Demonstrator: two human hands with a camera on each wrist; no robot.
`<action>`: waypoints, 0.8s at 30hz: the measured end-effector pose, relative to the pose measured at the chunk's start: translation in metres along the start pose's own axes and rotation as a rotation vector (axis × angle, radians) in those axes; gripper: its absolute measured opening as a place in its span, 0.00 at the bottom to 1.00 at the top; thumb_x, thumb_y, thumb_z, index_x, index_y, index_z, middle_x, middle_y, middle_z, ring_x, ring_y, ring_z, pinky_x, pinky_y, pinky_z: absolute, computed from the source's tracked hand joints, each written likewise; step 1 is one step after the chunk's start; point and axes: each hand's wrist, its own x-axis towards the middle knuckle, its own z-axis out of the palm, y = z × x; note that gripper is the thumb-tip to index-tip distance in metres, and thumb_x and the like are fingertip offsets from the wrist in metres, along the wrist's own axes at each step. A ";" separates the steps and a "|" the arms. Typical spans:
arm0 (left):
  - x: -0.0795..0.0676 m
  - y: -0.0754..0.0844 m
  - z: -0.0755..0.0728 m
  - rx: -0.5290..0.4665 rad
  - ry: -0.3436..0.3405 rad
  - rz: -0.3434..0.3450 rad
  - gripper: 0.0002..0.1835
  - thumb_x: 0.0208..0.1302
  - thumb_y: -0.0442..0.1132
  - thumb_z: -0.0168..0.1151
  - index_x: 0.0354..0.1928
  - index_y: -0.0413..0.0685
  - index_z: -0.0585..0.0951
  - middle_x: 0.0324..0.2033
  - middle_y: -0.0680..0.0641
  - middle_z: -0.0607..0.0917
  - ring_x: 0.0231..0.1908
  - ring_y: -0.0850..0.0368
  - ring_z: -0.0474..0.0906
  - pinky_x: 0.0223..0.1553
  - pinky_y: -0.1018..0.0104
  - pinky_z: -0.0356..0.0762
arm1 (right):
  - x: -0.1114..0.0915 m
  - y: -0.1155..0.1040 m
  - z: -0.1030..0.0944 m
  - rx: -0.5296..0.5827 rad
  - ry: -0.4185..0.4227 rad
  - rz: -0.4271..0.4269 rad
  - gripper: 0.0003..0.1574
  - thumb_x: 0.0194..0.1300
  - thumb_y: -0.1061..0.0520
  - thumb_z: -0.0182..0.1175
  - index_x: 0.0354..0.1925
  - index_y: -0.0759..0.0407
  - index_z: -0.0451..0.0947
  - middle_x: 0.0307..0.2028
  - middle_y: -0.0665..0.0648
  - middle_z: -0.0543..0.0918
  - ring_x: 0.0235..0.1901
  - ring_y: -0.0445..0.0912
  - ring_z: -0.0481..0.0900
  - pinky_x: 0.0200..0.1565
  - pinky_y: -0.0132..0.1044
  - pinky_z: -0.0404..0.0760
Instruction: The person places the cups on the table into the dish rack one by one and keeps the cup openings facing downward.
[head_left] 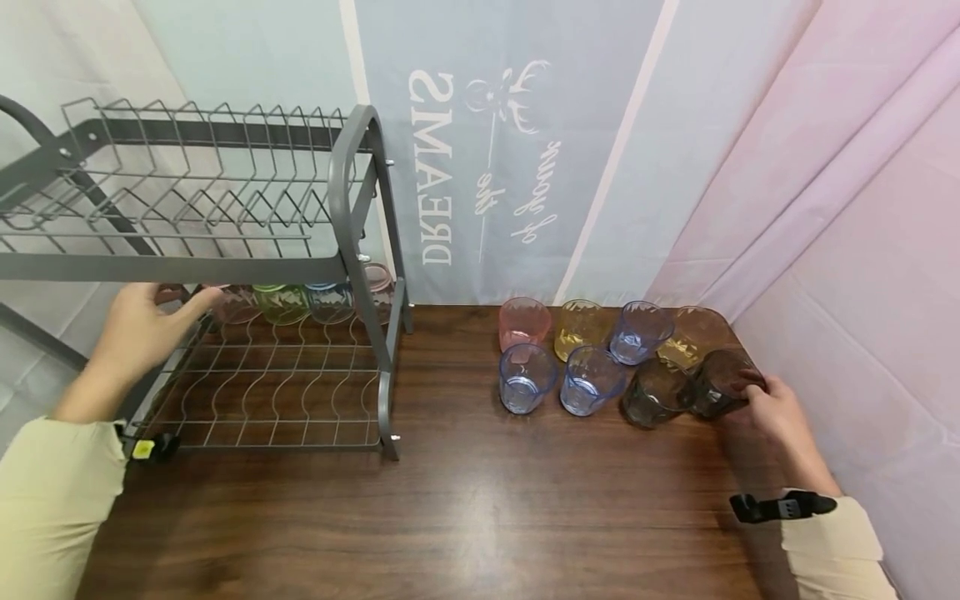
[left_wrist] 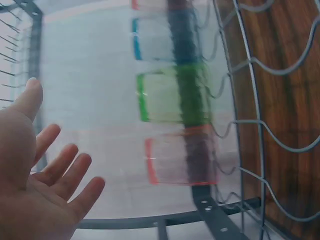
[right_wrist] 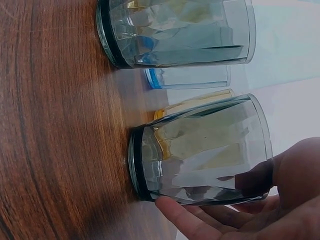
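My left hand (head_left: 146, 333) reaches under the rack's upper shelf, its fingertips partly hidden there in the head view. In the left wrist view that hand (left_wrist: 50, 175) has its fingers spread and holds nothing. Close to it stand a pink glass (head_left: 236, 308), a green glass (head_left: 282, 307) and a blue glass (head_left: 330, 304) in a row on the lower shelf. On the far right, my right hand (head_left: 780, 412) grips a dark grey glass (head_left: 720, 387). The right wrist view shows the thumb at that glass's (right_wrist: 210, 155) rim and the fingers along its side, its base low over the table.
Beside the gripped glass is another dark grey one (head_left: 652, 396). Blue glasses (head_left: 592, 383), a pink glass (head_left: 523, 325) and yellow glasses (head_left: 579, 329) stand close together in two rows. The grey wire rack (head_left: 352, 192) occupies the left, with a printed curtain (head_left: 510, 167) behind the table.
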 end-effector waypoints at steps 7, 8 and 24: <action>-0.030 0.014 -0.015 -0.055 -0.067 0.073 0.16 0.70 0.37 0.66 0.56 0.37 0.81 0.41 0.81 0.76 0.38 0.89 0.71 0.35 0.89 0.68 | 0.002 0.000 0.001 0.009 0.008 0.040 0.33 0.79 0.58 0.31 0.71 0.82 0.52 0.58 0.81 0.71 0.29 0.31 0.79 0.34 0.37 0.85; -0.034 0.017 -0.016 -0.046 -0.084 0.077 0.15 0.70 0.37 0.66 0.56 0.39 0.81 0.40 0.82 0.76 0.37 0.89 0.72 0.35 0.88 0.68 | 0.002 0.001 0.001 0.009 0.009 0.042 0.33 0.79 0.58 0.31 0.71 0.82 0.52 0.57 0.80 0.72 0.30 0.30 0.78 0.35 0.37 0.85; -0.073 0.064 -0.007 -0.055 -0.312 0.274 0.20 0.64 0.32 0.71 0.56 0.58 0.83 0.50 0.67 0.83 0.49 0.80 0.74 0.44 0.84 0.70 | -0.005 0.003 -0.019 0.239 0.029 0.082 0.32 0.77 0.59 0.27 0.69 0.76 0.59 0.32 0.28 0.77 0.28 0.35 0.83 0.32 0.36 0.86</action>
